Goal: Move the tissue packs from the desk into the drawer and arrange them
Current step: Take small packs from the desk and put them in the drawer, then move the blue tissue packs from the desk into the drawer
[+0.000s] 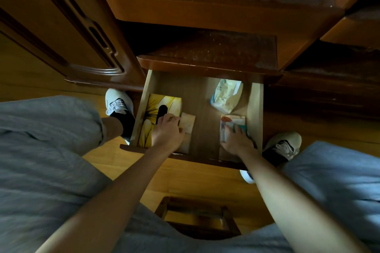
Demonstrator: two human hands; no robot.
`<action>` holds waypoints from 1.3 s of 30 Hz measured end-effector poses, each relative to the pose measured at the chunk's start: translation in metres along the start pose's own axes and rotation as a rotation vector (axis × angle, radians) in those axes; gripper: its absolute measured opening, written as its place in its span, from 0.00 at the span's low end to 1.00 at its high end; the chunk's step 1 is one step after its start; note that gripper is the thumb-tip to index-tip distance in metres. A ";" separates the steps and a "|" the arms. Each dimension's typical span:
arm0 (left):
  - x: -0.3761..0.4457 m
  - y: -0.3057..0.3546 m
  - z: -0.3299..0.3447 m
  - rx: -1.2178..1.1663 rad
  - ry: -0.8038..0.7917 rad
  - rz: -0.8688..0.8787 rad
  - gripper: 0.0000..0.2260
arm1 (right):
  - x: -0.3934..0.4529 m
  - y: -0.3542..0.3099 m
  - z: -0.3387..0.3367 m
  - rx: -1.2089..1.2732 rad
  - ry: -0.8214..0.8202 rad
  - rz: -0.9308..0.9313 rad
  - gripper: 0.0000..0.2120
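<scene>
1. Where the dark wooden desk (205,8) steps down toward the camera, a pale wooden drawer (256,109) stands pulled open over a yellowish wood floor (195,178); a carved cabinet door (61,26) fills the far left, and a small wooden stool (197,217) sits near, between the person's grey-clad knees.
2. Four tissue items lie in the drawer: one yellow tissue box (162,109) at the left, one cream tissue pack (188,124) just beside it, one white soft pack (226,95) at the far right, and one pack with red and teal print (232,124) at the near right. Two white shoes (118,101) flank the drawer.
3. The left hand (167,132) reaches in with fingers curled on the cream tissue pack at the box's edge. The right hand (238,139) lies over the printed pack, fingers bent on it; whether it grips or only presses cannot be told.
</scene>
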State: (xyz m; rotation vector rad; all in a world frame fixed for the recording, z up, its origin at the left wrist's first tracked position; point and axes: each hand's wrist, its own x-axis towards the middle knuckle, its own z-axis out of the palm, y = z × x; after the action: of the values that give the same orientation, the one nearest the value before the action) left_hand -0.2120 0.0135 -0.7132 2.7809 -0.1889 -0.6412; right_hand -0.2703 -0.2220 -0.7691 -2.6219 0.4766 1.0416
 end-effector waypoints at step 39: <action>0.011 0.205 -0.457 -0.057 0.861 0.603 0.12 | -0.225 -0.035 -0.474 0.257 0.989 -0.440 0.19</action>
State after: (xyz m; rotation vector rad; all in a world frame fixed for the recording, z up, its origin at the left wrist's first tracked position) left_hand -0.0116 -0.0737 -0.2627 2.4682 -0.7395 0.6631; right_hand -0.1224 -0.3219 -0.2745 -2.6371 0.1661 -0.4652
